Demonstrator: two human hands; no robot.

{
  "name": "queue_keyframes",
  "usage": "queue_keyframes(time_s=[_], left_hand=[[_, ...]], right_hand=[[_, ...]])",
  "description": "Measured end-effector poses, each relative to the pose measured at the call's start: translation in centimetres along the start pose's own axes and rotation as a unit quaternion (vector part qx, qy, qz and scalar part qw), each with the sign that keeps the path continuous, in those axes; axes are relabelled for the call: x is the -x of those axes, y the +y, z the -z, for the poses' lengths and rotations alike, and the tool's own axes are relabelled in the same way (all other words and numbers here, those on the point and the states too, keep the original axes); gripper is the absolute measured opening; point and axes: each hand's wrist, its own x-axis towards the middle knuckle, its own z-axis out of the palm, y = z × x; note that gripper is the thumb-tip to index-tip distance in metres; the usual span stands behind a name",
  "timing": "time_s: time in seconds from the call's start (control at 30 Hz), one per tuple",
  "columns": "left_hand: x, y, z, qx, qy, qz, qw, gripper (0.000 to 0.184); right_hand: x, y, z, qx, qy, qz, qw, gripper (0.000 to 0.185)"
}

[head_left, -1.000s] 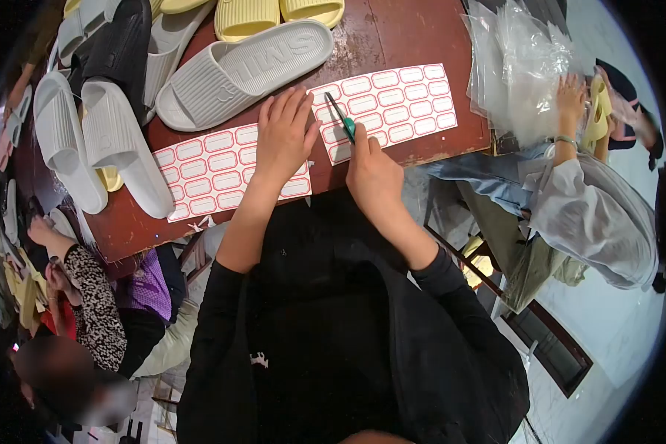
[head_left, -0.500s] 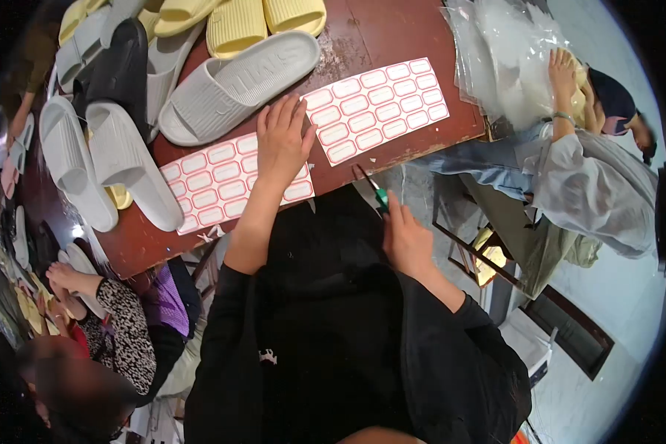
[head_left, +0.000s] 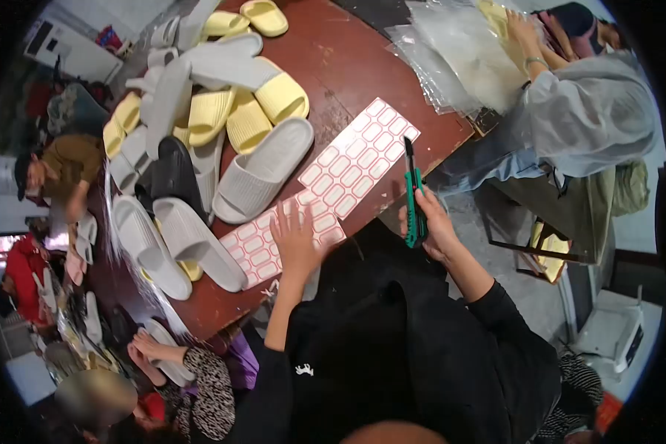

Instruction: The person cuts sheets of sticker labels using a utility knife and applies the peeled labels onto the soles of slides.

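Observation:
My left hand (head_left: 297, 240) lies with fingers spread on the near label sheet (head_left: 253, 244), white with red-outlined blank labels. A second label sheet (head_left: 359, 154) of the same kind lies beyond it, to the right. In my right hand (head_left: 438, 226) is a green utility knife (head_left: 413, 203), its dark blade pointing up and away from me near the far sheet's right edge. Whether the blade touches the paper I cannot tell. Just beyond my left hand sits a grey slide sandal (head_left: 265, 174).
Grey, yellow and black slides pile up on the left of the red-brown table (head_left: 333, 59). Clear plastic bags (head_left: 459, 55) lie at the far right, beside a person in a grey shirt (head_left: 584, 111). Another person's patterned sleeve (head_left: 211, 392) is at lower left.
My view has shifted and turned. My right hand has lifted the utility knife from the table's front edge, blade now upward. My left hand remains on the near sheet, fingers spread wider.

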Motion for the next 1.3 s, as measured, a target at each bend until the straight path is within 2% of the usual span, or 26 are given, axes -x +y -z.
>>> queue_keyframes(time_s=[0.03, 0.1, 0.23, 0.27, 0.33, 0.43, 0.5, 0.57, 0.73, 0.77, 0.87, 0.93, 0.97, 1.0, 1.03, 1.13, 1.2, 1.23, 1.3], left_hand=[[1.7, 0.7, 1.2, -0.071, -0.117, -0.005, 0.991, 0.066], [4.7, 0.3, 1.0, -0.078, -0.144, -0.033, 0.986, 0.072], [9.6, -5.2, -3.7, -0.2, -0.068, -0.111, 0.971, 0.079], [11.1, -6.7, -4.8, -0.022, -0.105, -0.049, 0.993, 0.079], [10.0, -7.1, -4.1, 0.152, -0.129, 0.009, 0.98, 0.079], [7.5, -1.8, 1.4, -0.107, -0.115, 0.013, 0.987, 0.073], [7.4, -1.8, 1.0, -0.104, -0.101, 0.022, 0.989, 0.07], [8.1, -2.2, 0.5, -0.097, -0.087, 0.032, 0.991, 0.064], [9.7, -3.5, -1.5, -0.091, -0.068, 0.046, 0.992, 0.065], [9.5, -2.9, -0.8, -0.062, -0.072, 0.056, 0.994, 0.063], [10.6, -3.3, -0.3, 0.024, -0.09, 0.078, 0.993, 0.056], [11.5, -2.9, 0.8, 0.017, -0.046, 0.155, 0.987, 0.052], [11.4, -1.6, 1.7, 0.046, 0.011, 0.228, 0.973, 0.048], [10.7, 0.0, 2.9, 0.074, 0.067, 0.298, 0.949, 0.045], [8.8, 1.7, 4.3, 0.074, 0.07, 0.305, 0.947, 0.045], [1.4, 6.7, 6.9, -0.035, 0.169, 0.238, 0.956, 0.039], [-0.8, 6.5, 2.1, -0.013, 0.25, 0.115, 0.961, 0.037], [-3.3, 7.7, -0.1, 0.037, 0.246, 0.146, 0.958, 0.037], [-9.6, 10.0, -3.6, 0.076, 0.16, 0.173, 0.969, 0.039]], right_hand=[[-0.4, 0.2, 0.6, -0.005, -0.024, -0.008, 1.0, 0.025], [-1.1, 0.5, 1.6, -0.011, -0.074, -0.026, 0.997, 0.027], [-1.7, 0.2, 1.0, -0.076, -0.124, 0.001, 0.989, 0.029], [-2.0, -0.1, 0.6, -0.077, -0.134, 0.012, 0.988, 0.029], [-1.6, 0.2, -0.2, -0.083, -0.125, 0.034, 0.988, 0.036], [-2.6, -1.6, -1.4, -0.075, -0.149, 0.049, 0.985, 0.044], [-3.3, -3.0, -2.1, -0.067, -0.175, 0.06, 0.98, 0.053], [-5.1, -4.4, -2.6, -0.068, -0.19, 0.061, 0.978, 0.055], [-13.1, -9.3, -4.5, -0.036, -0.234, 0.07, 0.969, 0.063], [-15.5, -10.7, -4.9, -0.031, -0.235, 0.062, 0.97, 0.063], [-21.9, -14.4, -5.8, 0.012, -0.32, 0.081, 0.944, 0.069], [-25.7, -16.8, -6.5, 0.02, -0.344, 0.084, 0.935, 0.074], [-27.4, -17.9, -6.9, 0.023, -0.355, 0.086, 0.931, 0.077], [-28.8, -18.7, -7.1, 0.028, -0.361, 0.082, 0.929, 0.077], [-29.9, -19.4, -7.3, 0.039, -0.37, 0.085, 0.924, 0.077], [-32.8, -20.5, -7.4, 0.063, -0.39, 0.091, 0.914, 0.076], [-35.0, -20.5, -7.5, 0.038, -0.377, 0.075, 0.922, 0.074], [-36.1, -20.8, -7.9, 0.025, -0.373, 0.067, 0.925, 0.074], [-38.1, -21.7, -8.9, 0.069, -0.35, 0.027, 0.934, 0.07]])
